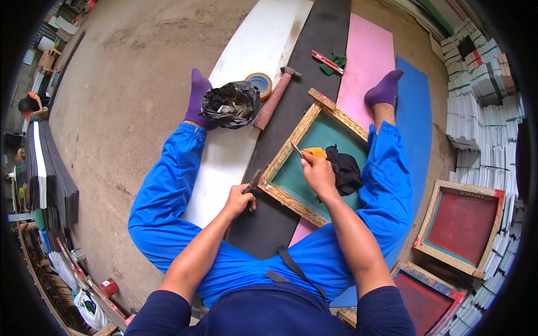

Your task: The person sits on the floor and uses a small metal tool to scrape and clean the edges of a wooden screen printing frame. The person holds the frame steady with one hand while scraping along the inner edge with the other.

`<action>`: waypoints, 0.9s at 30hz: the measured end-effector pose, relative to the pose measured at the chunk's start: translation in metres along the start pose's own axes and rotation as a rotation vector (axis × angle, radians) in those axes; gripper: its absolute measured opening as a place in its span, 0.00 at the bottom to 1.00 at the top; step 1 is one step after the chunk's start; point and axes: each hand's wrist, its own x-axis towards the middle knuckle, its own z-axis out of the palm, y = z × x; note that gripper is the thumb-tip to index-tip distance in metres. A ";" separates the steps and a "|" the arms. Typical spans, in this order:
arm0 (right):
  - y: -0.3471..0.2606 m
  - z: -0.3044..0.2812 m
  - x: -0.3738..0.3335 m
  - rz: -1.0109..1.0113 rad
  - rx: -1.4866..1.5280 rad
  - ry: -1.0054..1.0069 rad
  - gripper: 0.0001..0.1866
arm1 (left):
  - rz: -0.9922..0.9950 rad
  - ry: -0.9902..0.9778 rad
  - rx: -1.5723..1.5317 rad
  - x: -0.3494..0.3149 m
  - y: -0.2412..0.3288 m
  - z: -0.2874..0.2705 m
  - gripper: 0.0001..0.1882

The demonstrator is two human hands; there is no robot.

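Wooden frame (pixel 291 168) is lying on the floor between the legs, long axis running up-right — the right hand (pixel 318 173), nearer, is gripping a yellow knife (pixel 307 152) on its green mesh, while the left hand (pixel 238 200) is clamping a dark tool (pixel 255 180) at its near corner.

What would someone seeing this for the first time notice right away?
Most striking are the bright blue trousers of the person seated on the floor, legs spread around a wooden frame with a teal screen. The right hand holds a yellow-handled knife over the screen, while the left hand grips a dark tool at the frame's corner. Beyond lie a hammer and a crumpled black bag.
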 end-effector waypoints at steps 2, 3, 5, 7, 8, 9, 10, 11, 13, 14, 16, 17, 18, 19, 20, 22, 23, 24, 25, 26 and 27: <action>-0.006 -0.001 -0.008 -0.085 -0.309 -0.013 0.26 | 0.002 0.006 0.004 -0.001 0.000 -0.001 0.13; -0.015 -0.003 -0.010 -0.127 -0.461 -0.021 0.25 | 0.002 0.008 0.008 -0.001 -0.001 -0.002 0.15; -0.025 -0.002 -0.011 -0.118 -0.527 -0.017 0.25 | 0.000 0.011 0.007 -0.001 -0.002 -0.004 0.16; -0.036 -0.004 -0.010 -0.103 -0.582 -0.021 0.24 | -0.003 0.013 -0.003 -0.001 -0.003 -0.004 0.16; -0.043 -0.007 -0.009 -0.091 -0.601 -0.029 0.24 | -0.006 0.012 0.000 -0.001 -0.002 -0.003 0.15; -0.050 -0.007 -0.009 -0.078 -0.619 -0.037 0.23 | -0.008 0.011 0.003 -0.001 -0.001 -0.002 0.15; -0.053 0.001 -0.008 -0.079 -0.670 -0.017 0.22 | -0.011 0.010 0.006 -0.001 0.000 -0.001 0.15; -0.058 0.009 -0.008 -0.078 -0.723 0.001 0.21 | -0.005 0.008 0.008 -0.001 -0.001 0.000 0.14; -0.059 0.014 -0.008 -0.005 -0.701 -0.048 0.20 | 0.007 0.002 0.012 0.000 -0.002 0.002 0.13; -0.070 0.004 -0.004 0.056 -0.619 -0.122 0.20 | 0.002 0.013 0.007 -0.001 -0.006 -0.001 0.13; -0.062 -0.006 0.006 0.167 -0.370 -0.229 0.22 | 0.003 0.015 -0.003 0.001 -0.009 -0.002 0.12; -0.057 -0.012 0.005 0.169 -0.313 -0.235 0.23 | 0.007 0.014 0.001 0.001 -0.011 -0.003 0.12; -0.053 -0.017 0.004 0.170 -0.255 -0.240 0.23 | 0.010 0.013 0.004 0.002 -0.012 -0.005 0.12; -0.051 -0.020 0.003 0.171 -0.197 -0.246 0.24 | 0.014 0.013 0.007 0.001 -0.014 -0.006 0.13; -0.049 -0.016 -0.003 0.141 -0.319 -0.233 0.23 | 0.013 0.013 0.003 0.002 -0.012 -0.005 0.12; -0.044 -0.012 -0.008 0.131 -0.357 -0.214 0.23 | 0.010 0.014 -0.007 0.002 -0.009 -0.002 0.12; -0.041 -0.009 -0.009 0.124 -0.377 -0.208 0.22 | 0.009 0.014 -0.009 0.002 -0.008 -0.002 0.12; -0.037 -0.006 -0.009 0.159 -0.234 -0.160 0.22 | 0.008 0.015 -0.011 0.002 -0.007 -0.001 0.12; -0.030 -0.005 -0.008 0.192 -0.091 -0.112 0.21 | 0.006 0.015 -0.013 0.002 -0.006 0.000 0.13; -0.026 -0.004 -0.008 0.224 0.053 -0.065 0.21 | 0.007 0.014 -0.012 0.002 -0.007 -0.001 0.13; -0.022 -0.002 -0.009 0.227 0.088 -0.058 0.20 | 0.009 0.014 -0.010 0.002 -0.007 -0.002 0.13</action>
